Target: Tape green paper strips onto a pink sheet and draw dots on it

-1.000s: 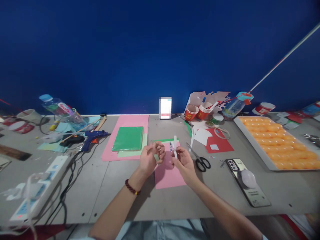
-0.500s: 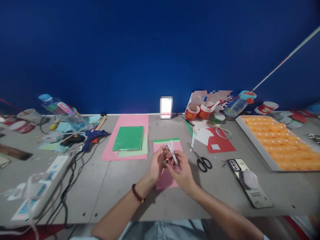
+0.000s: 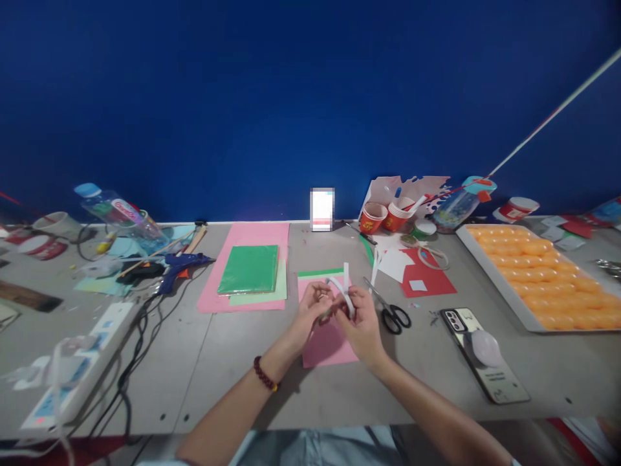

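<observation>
While right hand (image 3: 363,327) pinches white strip (image 3: 346,282) — strip jutting up past fingertips — left hand (image 3: 309,315) curled alongside, grip unclear.

Your left forearm (image 3: 233,411) slants up and inward from the lower left and your right forearm (image 3: 427,404) from the lower right, so that your arms converge in front of your body. Your left hand (image 3: 308,317) is turned inward, its fingers bent toward your right hand, with the wrist (image 3: 286,346) roughly in line with the forearm. Your right hand (image 3: 363,323) faces it, thumb and curled fingers drawn together in a pinch, the fingertips of both hands so close that you cannot tell whether they touch.
</observation>
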### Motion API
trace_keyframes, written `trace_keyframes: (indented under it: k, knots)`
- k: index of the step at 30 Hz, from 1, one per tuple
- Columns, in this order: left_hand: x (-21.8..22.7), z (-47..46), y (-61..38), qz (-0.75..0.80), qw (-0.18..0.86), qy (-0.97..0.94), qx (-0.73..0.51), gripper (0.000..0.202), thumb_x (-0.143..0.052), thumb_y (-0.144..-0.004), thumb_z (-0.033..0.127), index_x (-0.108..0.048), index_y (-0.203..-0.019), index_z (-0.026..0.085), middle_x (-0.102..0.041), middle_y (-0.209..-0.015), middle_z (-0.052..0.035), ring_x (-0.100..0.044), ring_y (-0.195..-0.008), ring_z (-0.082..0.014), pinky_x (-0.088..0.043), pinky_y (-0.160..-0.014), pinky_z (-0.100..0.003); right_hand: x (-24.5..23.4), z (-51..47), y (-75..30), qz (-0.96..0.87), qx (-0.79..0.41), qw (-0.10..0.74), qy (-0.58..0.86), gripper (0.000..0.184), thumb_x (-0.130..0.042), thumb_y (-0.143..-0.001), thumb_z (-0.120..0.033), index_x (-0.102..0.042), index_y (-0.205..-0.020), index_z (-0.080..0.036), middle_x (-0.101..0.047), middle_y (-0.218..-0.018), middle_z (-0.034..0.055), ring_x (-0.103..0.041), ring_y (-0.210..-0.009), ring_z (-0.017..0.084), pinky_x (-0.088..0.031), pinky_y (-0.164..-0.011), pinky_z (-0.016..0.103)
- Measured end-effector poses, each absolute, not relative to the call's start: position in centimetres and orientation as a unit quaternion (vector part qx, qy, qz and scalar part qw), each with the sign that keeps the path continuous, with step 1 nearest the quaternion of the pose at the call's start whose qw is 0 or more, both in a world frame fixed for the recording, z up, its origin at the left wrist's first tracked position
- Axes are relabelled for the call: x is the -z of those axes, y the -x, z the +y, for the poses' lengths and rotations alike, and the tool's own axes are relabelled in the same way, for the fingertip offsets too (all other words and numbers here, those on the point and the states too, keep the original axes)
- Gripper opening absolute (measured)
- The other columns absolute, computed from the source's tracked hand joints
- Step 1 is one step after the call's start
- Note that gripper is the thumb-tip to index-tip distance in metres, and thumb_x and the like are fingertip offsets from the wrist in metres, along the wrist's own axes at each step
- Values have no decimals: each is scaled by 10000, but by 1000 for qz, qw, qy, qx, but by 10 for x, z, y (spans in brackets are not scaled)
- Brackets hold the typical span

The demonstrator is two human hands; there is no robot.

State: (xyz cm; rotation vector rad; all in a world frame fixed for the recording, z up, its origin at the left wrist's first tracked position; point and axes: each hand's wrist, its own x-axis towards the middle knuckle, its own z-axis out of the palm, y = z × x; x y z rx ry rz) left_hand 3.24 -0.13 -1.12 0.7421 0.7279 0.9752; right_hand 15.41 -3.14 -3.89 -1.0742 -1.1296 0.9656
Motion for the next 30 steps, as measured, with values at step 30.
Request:
trace_keyframes:
  k: [30]
  knots:
    - [2, 13, -14, 460, 594, -445, -488, 306, -758, -667, 431, -666, -765, 157, -561, -524, 33, -415, -408, -56, -313, -397, -178, 28, -30, -160, -430, -417, 650, 467, 234, -595, -843, -356, -465, -1001, -242, -584, -722, -34, -540, -588, 105, -432, -514, 210]
